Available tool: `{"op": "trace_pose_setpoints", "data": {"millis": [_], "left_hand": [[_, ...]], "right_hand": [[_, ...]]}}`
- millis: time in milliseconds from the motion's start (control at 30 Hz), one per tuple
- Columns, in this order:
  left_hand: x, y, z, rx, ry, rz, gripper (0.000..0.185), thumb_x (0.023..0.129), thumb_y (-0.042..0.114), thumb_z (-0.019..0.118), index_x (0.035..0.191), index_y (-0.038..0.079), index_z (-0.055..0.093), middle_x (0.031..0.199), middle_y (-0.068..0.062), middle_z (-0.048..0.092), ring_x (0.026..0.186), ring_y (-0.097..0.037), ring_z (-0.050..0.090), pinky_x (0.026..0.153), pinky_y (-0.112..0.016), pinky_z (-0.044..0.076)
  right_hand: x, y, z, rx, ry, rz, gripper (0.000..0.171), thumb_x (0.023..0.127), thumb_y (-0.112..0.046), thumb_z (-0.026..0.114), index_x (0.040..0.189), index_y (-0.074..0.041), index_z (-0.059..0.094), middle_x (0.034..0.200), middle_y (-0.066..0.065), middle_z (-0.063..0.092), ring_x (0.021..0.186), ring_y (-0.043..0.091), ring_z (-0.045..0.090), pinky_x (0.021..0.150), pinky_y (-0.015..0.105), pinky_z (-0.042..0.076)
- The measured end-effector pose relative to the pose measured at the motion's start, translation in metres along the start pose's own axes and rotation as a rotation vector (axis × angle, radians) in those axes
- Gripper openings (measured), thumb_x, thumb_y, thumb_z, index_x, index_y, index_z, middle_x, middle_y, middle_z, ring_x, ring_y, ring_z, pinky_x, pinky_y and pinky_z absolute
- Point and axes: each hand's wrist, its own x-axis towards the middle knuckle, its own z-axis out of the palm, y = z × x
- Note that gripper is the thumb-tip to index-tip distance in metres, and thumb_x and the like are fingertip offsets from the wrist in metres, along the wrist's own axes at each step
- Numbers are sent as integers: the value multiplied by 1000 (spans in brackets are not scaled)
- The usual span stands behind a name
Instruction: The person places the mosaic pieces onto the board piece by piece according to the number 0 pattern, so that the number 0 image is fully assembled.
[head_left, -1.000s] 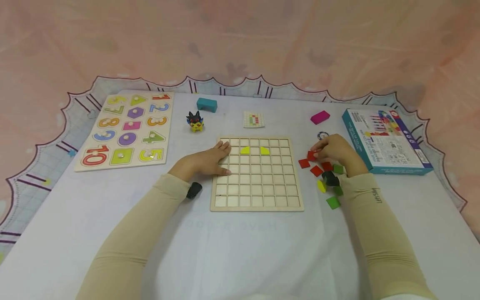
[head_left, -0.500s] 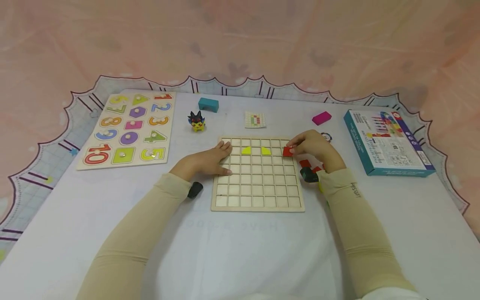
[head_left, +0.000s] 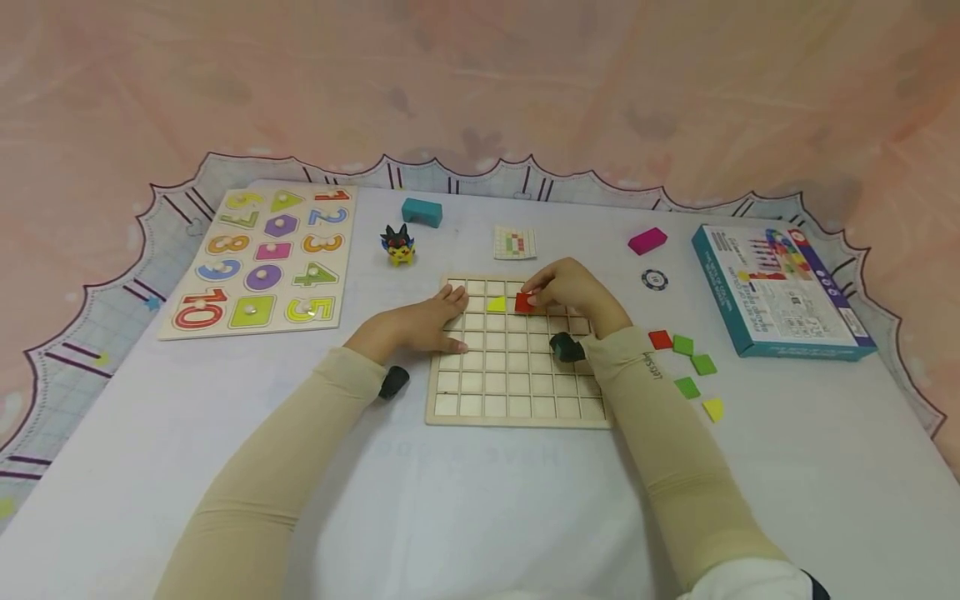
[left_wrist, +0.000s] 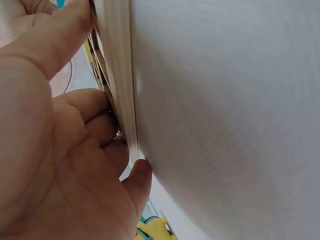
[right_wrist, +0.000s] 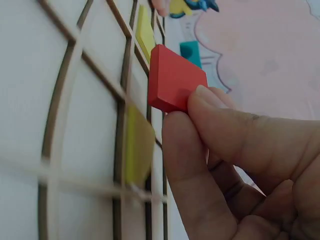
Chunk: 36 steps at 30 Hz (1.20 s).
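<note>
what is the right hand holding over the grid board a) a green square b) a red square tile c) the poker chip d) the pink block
b: the right hand pinches a red square tile between thumb and fingers, just above the wooden grid board, beside a yellow piece.

I wear long, close-fitting beige sleeves on both arms, running from above the elbow down to the wrists, where each ends in a plain edge. The cloth is smooth and creases softly at the bend of my left sleeve (head_left: 247, 492). My right sleeve (head_left: 675, 450) carries small dark lettering printed near the wrist end; the letters are too small to read surely. A small black device sits at each wrist, the left device (head_left: 393, 382) and the right device (head_left: 567, 347), both dark and rounded. My left hand (head_left: 420, 323) and right hand (head_left: 570, 292) are bare, with no rings or gloves. At the lower right edge a bit of white cloth with a dark trim shows by my upper arm.
</note>
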Motion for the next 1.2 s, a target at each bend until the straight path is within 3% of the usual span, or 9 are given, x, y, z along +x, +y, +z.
{"op": "trace_pose_setpoints", "data": {"millis": [200,400,633,800,1000,1200], "left_hand": [[0,-1,1,3,0,-13,88,89,39,57,147,3,1,154,-11,-8,141,-27,-13,116,-42,2],[-2,2,0,10,-1,-14,88,89,38,58,147,3,1,154,-11,-8,141,-27,-13,115,-42,3],[-2,3,-1,10,3,-12,88,89,37,58,147,2,2,154,-12,-7,141,-28,-13,116,-42,3],[-2,4,0,2,1,-12,88,89,37,58,147,1,2,154,-12,-7,141,-28,-12,115,-42,2],[-2,4,0,-9,5,0,88,89,36,59,147,1,3,154,-13,-7,141,-29,-13,115,-43,3],[-3,3,-1,-19,7,1,88,89,36,59,147,1,3,154,-13,-7,141,-29,-13,115,-43,3]], "right_hand": [[8,-7,9,-80,26,4,23,79,-3,68,102,1,69,90,6,63,84,17,51,79,28,44],[8,-10,13,-143,30,25,22,80,-4,68,102,-2,70,95,8,64,87,18,50,84,31,43],[9,-16,19,-228,42,44,18,83,-5,65,100,-3,71,98,9,64,81,17,49,73,27,42],[8,-16,21,-222,55,67,18,83,-5,66,101,-3,70,102,11,63,84,18,49,74,27,43],[2,-14,14,-193,50,43,26,85,-7,63,110,-4,67,115,12,62,97,21,50,89,35,45],[-16,-11,-7,-112,28,-3,28,84,-1,62,111,2,65,102,14,63,91,21,55,89,37,47]]}}
